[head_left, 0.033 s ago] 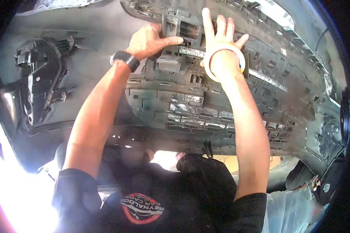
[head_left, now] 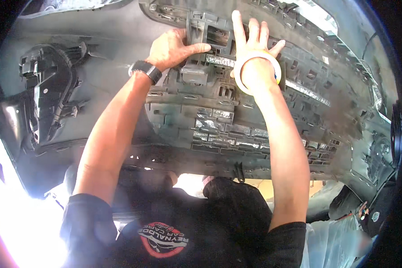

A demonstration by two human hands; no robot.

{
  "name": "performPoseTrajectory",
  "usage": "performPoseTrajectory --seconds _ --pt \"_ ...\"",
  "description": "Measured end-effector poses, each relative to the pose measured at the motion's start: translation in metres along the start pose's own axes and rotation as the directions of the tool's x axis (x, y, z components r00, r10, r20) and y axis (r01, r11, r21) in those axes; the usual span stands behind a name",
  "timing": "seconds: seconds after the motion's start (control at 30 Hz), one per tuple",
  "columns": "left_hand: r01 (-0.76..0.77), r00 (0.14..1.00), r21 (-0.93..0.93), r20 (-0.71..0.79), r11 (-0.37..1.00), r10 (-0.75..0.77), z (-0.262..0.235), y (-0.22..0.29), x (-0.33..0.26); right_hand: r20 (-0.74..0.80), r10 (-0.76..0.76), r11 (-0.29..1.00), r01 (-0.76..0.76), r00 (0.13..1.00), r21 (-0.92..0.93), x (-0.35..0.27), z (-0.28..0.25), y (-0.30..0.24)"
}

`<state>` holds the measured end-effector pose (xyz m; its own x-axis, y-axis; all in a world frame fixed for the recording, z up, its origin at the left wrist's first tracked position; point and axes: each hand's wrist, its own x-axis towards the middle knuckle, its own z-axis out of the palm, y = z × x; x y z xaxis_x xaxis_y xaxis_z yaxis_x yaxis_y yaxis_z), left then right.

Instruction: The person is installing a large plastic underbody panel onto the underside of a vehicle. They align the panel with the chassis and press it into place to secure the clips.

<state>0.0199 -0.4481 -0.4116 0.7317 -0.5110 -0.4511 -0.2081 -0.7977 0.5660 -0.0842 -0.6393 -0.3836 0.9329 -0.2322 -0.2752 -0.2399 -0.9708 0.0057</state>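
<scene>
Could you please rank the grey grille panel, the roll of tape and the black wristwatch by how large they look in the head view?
1. Grey grille panel, by far the largest.
2. Roll of tape around the right wrist.
3. Black wristwatch on the left wrist, looks smallest; both lie at a similar depth, so this seems fair.

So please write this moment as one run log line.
left hand: pressing dark plastic grille panel | right hand: flat on panel | white tape roll: around right wrist

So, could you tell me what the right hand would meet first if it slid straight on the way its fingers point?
The right hand already lies flat on the grey ribbed panel; sliding fingers-first, it probably meets the panel's upper ribs next.
</scene>
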Motion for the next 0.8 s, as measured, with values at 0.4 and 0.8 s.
performPoseTrajectory --seconds 0.4,0.8 --pt "0.049 0.996 0.012 0.072 0.999 -0.050 0.000 -0.003 0.005 -0.325 -0.118 0.972 0.176 0.938 0.154 0.012 -0.013 0.047" --pt "-0.043 0.997 0.038 -0.062 0.998 0.045 0.005 -0.007 0.001 -0.147 -0.375 0.717 0.386 0.915 0.580 0.085 -0.024 0.011"
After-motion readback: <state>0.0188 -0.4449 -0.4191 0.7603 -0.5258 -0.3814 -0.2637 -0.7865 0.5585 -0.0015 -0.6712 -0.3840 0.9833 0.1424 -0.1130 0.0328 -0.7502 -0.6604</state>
